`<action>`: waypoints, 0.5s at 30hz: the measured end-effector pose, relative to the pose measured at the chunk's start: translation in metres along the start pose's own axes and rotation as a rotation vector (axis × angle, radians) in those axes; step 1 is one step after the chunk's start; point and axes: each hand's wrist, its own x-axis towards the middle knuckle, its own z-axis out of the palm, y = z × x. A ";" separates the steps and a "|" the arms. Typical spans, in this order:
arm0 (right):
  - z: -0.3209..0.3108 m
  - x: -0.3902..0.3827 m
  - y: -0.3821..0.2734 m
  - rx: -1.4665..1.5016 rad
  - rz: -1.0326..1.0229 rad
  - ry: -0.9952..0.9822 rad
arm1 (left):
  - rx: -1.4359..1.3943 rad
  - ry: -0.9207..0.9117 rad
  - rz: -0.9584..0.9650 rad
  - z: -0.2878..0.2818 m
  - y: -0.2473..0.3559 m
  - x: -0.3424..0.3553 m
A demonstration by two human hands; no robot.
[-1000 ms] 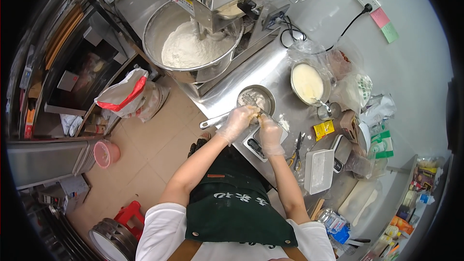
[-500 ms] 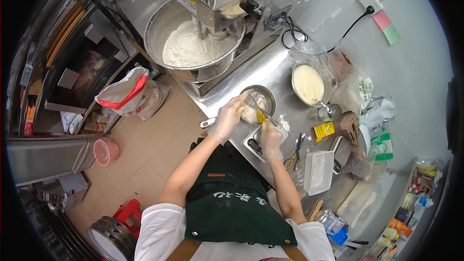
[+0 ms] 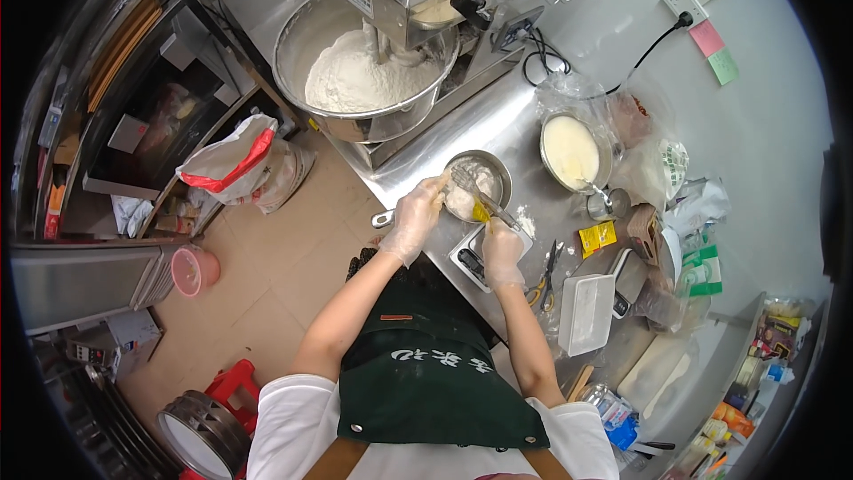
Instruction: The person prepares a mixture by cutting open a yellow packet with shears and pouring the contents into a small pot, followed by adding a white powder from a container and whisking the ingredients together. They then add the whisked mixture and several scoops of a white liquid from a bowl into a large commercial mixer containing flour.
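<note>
A metal saucepan (image 3: 505,180) with white floury contents sits at the counter's front edge, its handle (image 3: 383,219) pointing left. My left hand (image 3: 416,220), in a clear plastic glove, is closed at the pan's left rim, its fingertips against the wire head of a whisk (image 3: 463,180); what they pinch is hidden. My right hand (image 3: 502,253), also gloved, is closed around the whisk's metal handle, which slants over the pan. A small yellow piece (image 3: 480,212), perhaps a packet, shows by its fingers. Partly under this hand lies a digital scale (image 3: 469,258).
Behind stands a mixer bowl (image 3: 364,129) heaped with flour. Farther right are a bowl of pale yellow liquid (image 3: 570,149), a yellow packet (image 3: 597,238), scissors (image 3: 546,277), a white tray (image 3: 586,314) and a second scale (image 3: 629,284). A flour sack (image 3: 244,169) stands on the floor at left.
The view has shifted slightly. Both hands keep nearly the same place at the saucepan, and the whisk's head still lies by the left fingertips.
</note>
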 end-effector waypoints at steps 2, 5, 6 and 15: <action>0.001 0.005 0.001 -0.023 -0.023 -0.042 | 0.002 -0.008 -0.017 -0.002 0.002 0.003; -0.005 0.005 -0.003 -0.044 -0.035 -0.073 | -0.008 -0.015 -0.019 -0.004 0.002 -0.001; -0.006 0.006 -0.002 -0.045 -0.038 -0.071 | -0.015 -0.017 -0.030 -0.004 0.003 0.000; -0.006 0.013 -0.002 -0.095 -0.150 -0.105 | -0.186 -0.211 -0.010 0.010 0.016 0.010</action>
